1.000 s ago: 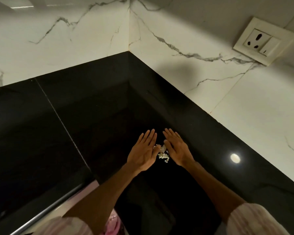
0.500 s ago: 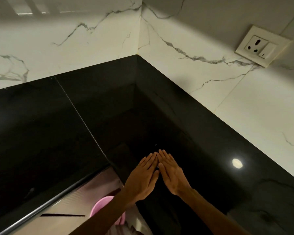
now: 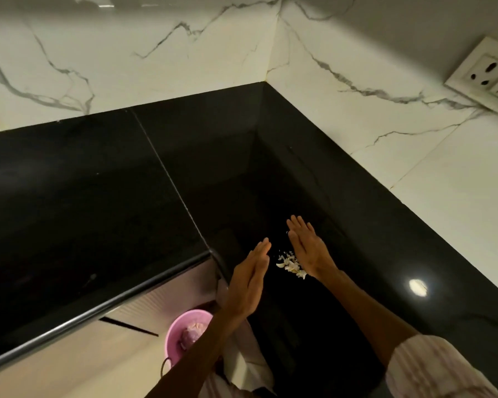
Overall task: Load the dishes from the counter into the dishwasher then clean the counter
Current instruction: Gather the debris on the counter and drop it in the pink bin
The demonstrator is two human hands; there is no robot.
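Note:
A small heap of pale food scraps [image 3: 291, 265] lies on the black counter [image 3: 314, 326] near its inner corner edge. My right hand [image 3: 309, 248] rests flat on the counter with straight fingers, its edge touching the scraps. My left hand [image 3: 249, 281] is held flat with straight fingers, just left of the scraps, near the counter's edge, and holds nothing. Neither dishes nor a dishwasher are in view.
A pink bin [image 3: 189, 336] with waste inside stands on the floor below the counter edge. A metal rail [image 3: 98, 308] runs along the left counter's front. Marble walls meet at the back corner, with a wall socket [image 3: 485, 74] on the right.
My hands have parted; half a second ago they were pressed together over the scraps. The scraps now show between them, nearer the counter edge than a second ago. The view has shifted towards the bin.

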